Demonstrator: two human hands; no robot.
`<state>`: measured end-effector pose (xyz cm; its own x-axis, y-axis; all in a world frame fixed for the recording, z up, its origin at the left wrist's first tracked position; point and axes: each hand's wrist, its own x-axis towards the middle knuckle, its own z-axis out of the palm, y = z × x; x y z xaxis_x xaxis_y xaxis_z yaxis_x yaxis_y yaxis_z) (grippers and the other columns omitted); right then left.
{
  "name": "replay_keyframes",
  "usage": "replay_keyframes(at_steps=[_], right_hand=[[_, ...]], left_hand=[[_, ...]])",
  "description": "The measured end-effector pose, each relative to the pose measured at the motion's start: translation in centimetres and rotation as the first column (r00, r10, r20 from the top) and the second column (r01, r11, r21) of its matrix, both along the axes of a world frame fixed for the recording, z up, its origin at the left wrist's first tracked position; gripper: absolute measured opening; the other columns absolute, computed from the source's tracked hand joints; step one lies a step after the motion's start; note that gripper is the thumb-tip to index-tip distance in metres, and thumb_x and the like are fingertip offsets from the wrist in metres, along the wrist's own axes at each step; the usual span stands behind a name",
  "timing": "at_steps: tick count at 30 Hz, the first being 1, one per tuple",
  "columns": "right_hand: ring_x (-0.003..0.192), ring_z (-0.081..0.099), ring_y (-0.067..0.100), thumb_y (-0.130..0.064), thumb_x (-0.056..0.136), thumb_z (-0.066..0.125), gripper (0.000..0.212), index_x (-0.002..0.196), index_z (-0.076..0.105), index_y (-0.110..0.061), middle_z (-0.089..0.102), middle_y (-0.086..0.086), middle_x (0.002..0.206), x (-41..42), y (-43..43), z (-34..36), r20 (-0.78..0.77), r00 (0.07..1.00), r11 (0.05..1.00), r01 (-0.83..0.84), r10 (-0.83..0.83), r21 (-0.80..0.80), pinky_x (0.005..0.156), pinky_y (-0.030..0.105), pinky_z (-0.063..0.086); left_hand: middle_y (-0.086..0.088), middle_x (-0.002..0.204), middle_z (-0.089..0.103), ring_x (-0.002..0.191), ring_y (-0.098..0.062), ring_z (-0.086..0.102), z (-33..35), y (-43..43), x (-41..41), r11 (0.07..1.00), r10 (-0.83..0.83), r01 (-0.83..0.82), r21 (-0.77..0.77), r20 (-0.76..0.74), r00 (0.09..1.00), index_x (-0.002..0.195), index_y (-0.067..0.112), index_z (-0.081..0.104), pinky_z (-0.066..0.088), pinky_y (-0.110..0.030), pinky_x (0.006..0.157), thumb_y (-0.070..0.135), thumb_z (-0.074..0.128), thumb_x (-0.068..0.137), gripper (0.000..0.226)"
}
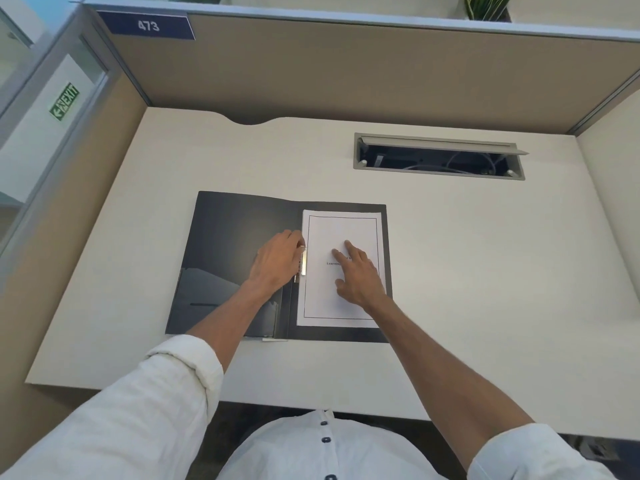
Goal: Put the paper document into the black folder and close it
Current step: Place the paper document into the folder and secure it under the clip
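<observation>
The black folder [225, 237] lies open flat on the desk, its left cover bare with a pocket near the bottom. A white paper document [341, 306] with a thin black border lies on the folder's right half. My right hand [360, 275] rests flat on the paper, fingers spread and pressing it down. My left hand [278, 259] sits at the spine, its fingers on the silver metal clip [303, 263] along the paper's left edge. Whether the clip is clamped over the paper I cannot tell.
The folder lies on a cream desk [485, 271] inside a cubicle with tan partition walls [346, 74]. A cable tray [438, 157] stands open at the back right. The desk's front edge runs just below the folder.
</observation>
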<state>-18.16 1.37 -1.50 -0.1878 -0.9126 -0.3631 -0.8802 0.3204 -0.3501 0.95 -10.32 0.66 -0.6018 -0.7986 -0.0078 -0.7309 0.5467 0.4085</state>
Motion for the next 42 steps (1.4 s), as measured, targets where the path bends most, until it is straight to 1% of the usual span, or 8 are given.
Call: replay_keyframes(at_steps=[9, 13, 17, 20, 22, 24, 32, 42], right_hand=[[0.163, 0.017, 0.032, -0.023, 0.097, 0.07, 0.08, 0.166, 0.03, -0.025, 0.01, 0.008, 0.179, 0.2, 0.3, -0.1, -0.005, 1.0, 1.0, 0.004, -0.004, -0.027, 0.13, 0.054, 0.027], [0.164, 0.015, 0.032, -0.023, 0.097, 0.068, 0.08, 0.167, 0.028, -0.025, 0.008, 0.008, 0.179, 0.2, 0.5, -0.3, -0.002, 1.0, 0.999, -0.002, 0.002, -0.032, 0.13, 0.054, 0.025], [0.164, 0.013, 0.031, -0.023, 0.098, 0.068, 0.08, 0.167, 0.027, -0.025, 0.006, 0.007, 0.18, 0.2, 0.6, -0.4, 0.004, 1.0, 0.999, 0.001, -0.001, -0.034, 0.131, 0.053, 0.023], [0.165, 0.012, 0.03, -0.023, 0.099, 0.068, 0.08, 0.167, 0.026, -0.027, 0.005, 0.006, 0.18, 0.2, 0.6, -0.5, 0.021, 1.0, 0.999, 0.01, -0.009, -0.036, 0.132, 0.053, 0.021], [0.165, 0.011, 0.03, -0.023, 0.099, 0.068, 0.081, 0.168, 0.026, -0.027, 0.005, 0.006, 0.18, 0.2, 0.6, -0.5, 0.023, 1.0, 0.999, 0.014, -0.013, -0.038, 0.132, 0.053, 0.021], [0.165, 0.011, 0.029, -0.023, 0.099, 0.067, 0.08, 0.168, 0.026, -0.027, 0.004, 0.005, 0.18, 0.2, 0.6, -0.6, 0.018, 1.0, 0.999, 0.013, -0.012, -0.039, 0.132, 0.053, 0.021], [0.165, 0.011, 0.029, -0.023, 0.098, 0.067, 0.081, 0.168, 0.025, -0.027, 0.004, 0.006, 0.18, -0.1, 0.5, -1.1, 0.022, 1.0, 0.999, 0.007, -0.006, -0.041, 0.132, 0.053, 0.021], [0.165, 0.009, 0.028, -0.024, 0.099, 0.064, 0.08, 0.168, 0.024, -0.027, 0.002, 0.005, 0.18, -0.4, 0.6, -1.5, 0.021, 1.0, 0.999, -0.007, 0.008, -0.048, 0.132, 0.052, 0.019]], left_hand=[[0.002, 0.121, 0.071, 0.106, -0.017, 0.067, -1.8, 4.2, 3.0, 0.995, 0.072, -0.063, 0.084, -0.115, 0.991, 0.122, 0.021, 0.064, 0.062, -0.038, 0.094, 0.031, 0.065, 0.106, 0.018], [0.003, 0.109, 0.073, 0.103, -0.017, 0.062, -2.3, 3.9, 3.2, 0.989, 0.129, -0.114, 0.099, -0.167, 0.977, 0.112, 0.021, 0.068, 0.06, -0.046, 0.091, 0.025, 0.055, 0.112, 0.014], [0.001, 0.127, 0.072, 0.135, -0.024, 0.054, -3.2, 3.0, 2.7, 0.961, 0.217, -0.181, 0.209, -0.162, 0.963, 0.117, 0.024, 0.073, 0.048, -0.056, 0.116, 0.023, 0.072, 0.103, 0.014], [-0.007, 0.179, 0.027, 0.169, -0.032, 0.008, -4.7, 2.4, 3.1, 0.94, 0.211, -0.211, 0.268, 0.031, 0.977, 0.164, 0.032, 0.043, 0.005, -0.059, 0.134, 0.041, 0.067, 0.105, 0.064], [-0.006, 0.183, -0.006, 0.169, -0.031, -0.014, -5.4, 2.1, 3.5, 0.933, 0.172, -0.208, 0.295, 0.144, 0.975, 0.175, 0.034, 0.013, -0.007, -0.055, 0.132, 0.054, 0.058, 0.108, 0.083], [-0.008, 0.182, -0.018, 0.167, -0.032, -0.021, -5.8, 2.2, 3.6, 0.935, 0.123, -0.186, 0.303, 0.215, 0.969, 0.175, 0.035, 0.001, -0.008, -0.058, 0.132, 0.059, 0.05, 0.109, 0.085], [-0.017, 0.18, -0.022, 0.167, -0.041, -0.018, -5.3, 3.5, 2.3, 0.967, 0.099, -0.183, 0.176, 0.403, 0.91, 0.174, 0.036, -0.007, 0.002, -0.064, 0.133, 0.054, 0.041, 0.113, 0.08], [-0.01, 0.179, -0.026, 0.166, -0.036, -0.023, -5.2, 2.4, 3.0, 0.942, 0.061, -0.158, 0.295, 0.315, 0.947, 0.173, 0.038, -0.007, -0.005, -0.061, 0.132, 0.054, 0.037, 0.114, 0.076]])
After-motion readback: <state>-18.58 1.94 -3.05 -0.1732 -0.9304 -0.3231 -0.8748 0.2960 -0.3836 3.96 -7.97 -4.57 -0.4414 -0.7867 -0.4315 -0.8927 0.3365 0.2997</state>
